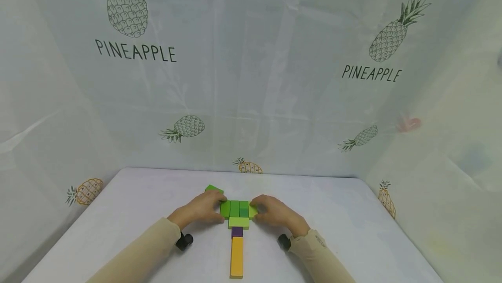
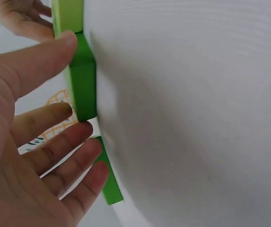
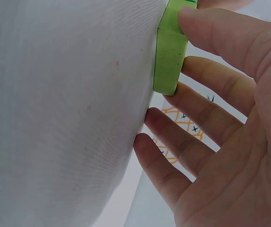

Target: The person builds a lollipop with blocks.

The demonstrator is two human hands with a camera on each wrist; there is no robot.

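Green blocks stand side by side in a row on the white table. My left hand [image 1: 201,208] has thumb and fingertips at opposite ends of the leftmost green block [image 1: 225,209], which also shows in the left wrist view. At the row's other end, my right hand [image 1: 276,212] pinches a light green block [image 3: 168,61] between thumb and fingers. Between them lie a green block [image 1: 234,208] and a darker green piece [image 1: 244,213]. Below the row come a light green crosswise block [image 1: 239,222], a small purple block [image 1: 237,232] and a long yellow block [image 1: 236,257], in a line.
Behind my left hand lies a separate green block [image 1: 214,188], partly hidden by the fingers in the head view. The white tabletop [image 1: 333,217] reaches back to a curtain [image 1: 251,78] printed with pineapples, which also hangs at both sides.
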